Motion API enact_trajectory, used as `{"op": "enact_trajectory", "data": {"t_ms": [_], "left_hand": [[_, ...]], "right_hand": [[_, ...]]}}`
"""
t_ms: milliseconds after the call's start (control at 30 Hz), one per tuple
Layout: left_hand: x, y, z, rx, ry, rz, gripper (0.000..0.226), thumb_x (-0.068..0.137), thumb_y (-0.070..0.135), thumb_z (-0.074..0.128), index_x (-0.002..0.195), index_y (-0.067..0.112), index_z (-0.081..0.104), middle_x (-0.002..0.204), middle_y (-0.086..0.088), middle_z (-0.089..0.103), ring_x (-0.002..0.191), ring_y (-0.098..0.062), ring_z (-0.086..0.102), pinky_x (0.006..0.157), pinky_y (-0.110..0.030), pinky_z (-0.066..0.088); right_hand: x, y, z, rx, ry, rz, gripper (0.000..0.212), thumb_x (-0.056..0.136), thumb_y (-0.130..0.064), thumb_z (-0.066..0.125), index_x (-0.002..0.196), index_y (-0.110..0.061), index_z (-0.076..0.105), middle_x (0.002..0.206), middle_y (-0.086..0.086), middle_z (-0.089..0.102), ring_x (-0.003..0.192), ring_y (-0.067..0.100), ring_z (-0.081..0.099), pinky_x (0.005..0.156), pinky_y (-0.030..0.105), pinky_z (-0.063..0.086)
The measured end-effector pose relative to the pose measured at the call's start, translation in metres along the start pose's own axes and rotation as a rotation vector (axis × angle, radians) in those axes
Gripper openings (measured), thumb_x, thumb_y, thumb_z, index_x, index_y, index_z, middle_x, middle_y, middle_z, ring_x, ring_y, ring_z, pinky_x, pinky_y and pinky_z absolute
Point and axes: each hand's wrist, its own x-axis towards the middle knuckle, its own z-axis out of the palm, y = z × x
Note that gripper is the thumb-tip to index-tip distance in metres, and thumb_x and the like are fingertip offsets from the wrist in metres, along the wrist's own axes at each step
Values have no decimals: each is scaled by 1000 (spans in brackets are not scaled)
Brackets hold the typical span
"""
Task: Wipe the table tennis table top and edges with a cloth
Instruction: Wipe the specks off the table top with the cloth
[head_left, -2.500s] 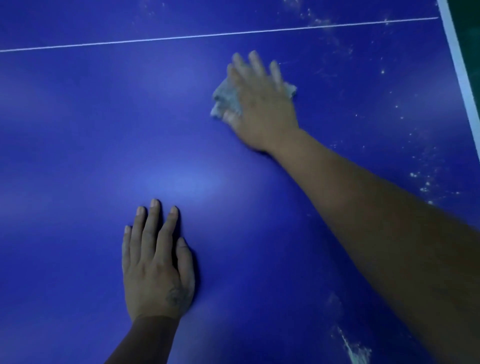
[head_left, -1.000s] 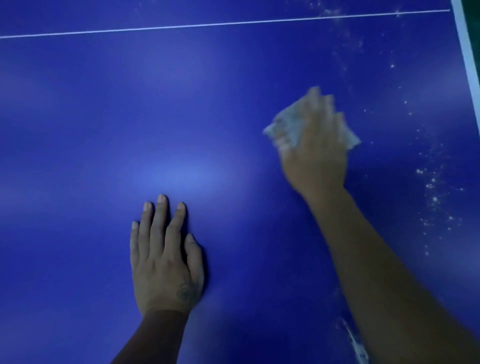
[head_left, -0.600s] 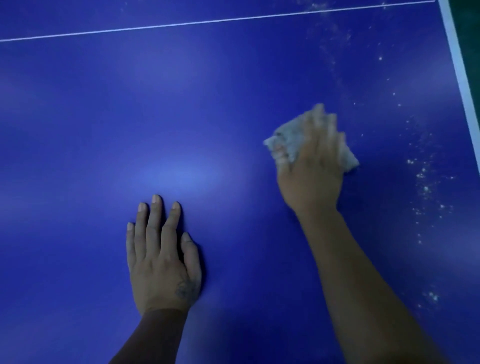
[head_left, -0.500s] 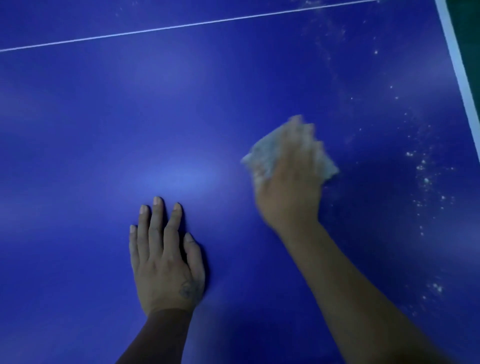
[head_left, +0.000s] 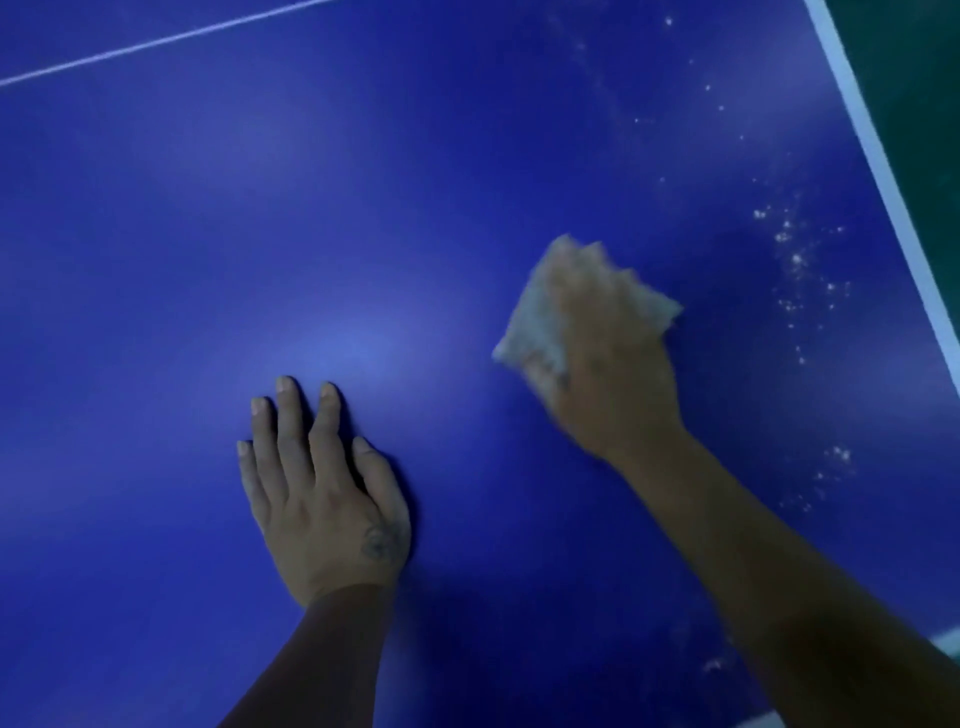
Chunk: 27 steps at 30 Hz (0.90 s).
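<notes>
A pale crumpled cloth (head_left: 540, 322) is pressed flat onto the blue bench (head_left: 260, 208) under the right hand (head_left: 608, 358), whose fingers are spread over it; the hand is blurred. The left hand (head_left: 324, 499) is laid palm-down and empty on the bench, well apart from the right. White specks (head_left: 795, 260) are scattered beyond the right hand, near the white edge line (head_left: 872, 156).

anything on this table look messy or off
Yes: pale specks are scattered over the blue table top near its white right edge line, beyond the cloth under the right hand. They look like unwiped dust.
</notes>
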Motion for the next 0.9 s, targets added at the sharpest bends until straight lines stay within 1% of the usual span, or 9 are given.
{"op": "enact_trajectory", "data": {"t_ms": [100,200,267,400,433,533,600,767,900], "left_hand": [[-2,1,0,-4,11,2,53,108,23,46,159,10,51,176,-11,33,167,-30,21,134,-57,18],[-2,0,-1,-10,10,4,54,107,23,47,159,10,51,176,-12,34,166,-32,23,134,-58,18],[-2,-1,0,-8,12,7,54,107,24,47,159,11,50,176,-12,33,166,-32,23,135,-57,16],[-3,0,-1,-5,-5,-7,55,108,27,46,161,13,47,177,-11,31,167,-31,20,136,-54,13],[-3,0,-1,-7,-8,-6,55,108,28,45,161,13,47,177,-11,30,167,-30,19,136,-54,13],[-3,-1,-1,-13,-5,-1,54,109,29,45,161,14,47,177,-10,30,167,-30,19,136,-54,12],[-3,-1,-1,-8,-4,-6,54,110,31,43,161,15,45,178,-9,29,168,-29,17,136,-52,10],[-4,-2,0,0,-3,0,55,110,33,42,162,17,43,178,-9,27,168,-28,15,137,-47,4],[-3,-1,-1,6,-17,-3,56,110,35,39,163,18,41,179,-8,24,168,-28,13,137,-48,4]], "right_hand": [[-1,-1,-5,79,60,370,81,112,-59,36,171,-9,13,181,9,8,167,30,4,135,54,7],[-37,-44,8,59,-40,-73,91,103,-54,56,171,-8,17,180,9,10,167,31,7,135,53,10],[-49,-29,4,7,-66,-195,93,102,-56,61,171,-12,17,181,4,11,167,28,9,136,49,9],[-52,2,-10,129,-2,453,82,110,-64,38,172,-17,12,181,1,6,168,26,1,136,54,6],[-59,-12,-8,105,11,456,81,110,-61,39,172,-17,12,181,4,5,168,29,1,135,57,9],[-101,-58,6,34,-71,-11,90,103,-54,54,172,-13,15,181,7,7,167,31,5,133,57,15],[-113,-46,6,-25,-89,-127,90,101,-58,52,172,-14,18,181,3,8,168,27,6,133,55,16],[-99,-26,-5,96,8,516,79,110,-61,32,173,-19,8,182,-1,1,168,22,-2,136,52,5],[-151,-64,6,28,-80,-69,91,97,-53,54,173,-19,15,181,2,6,167,27,6,135,52,8]]}}
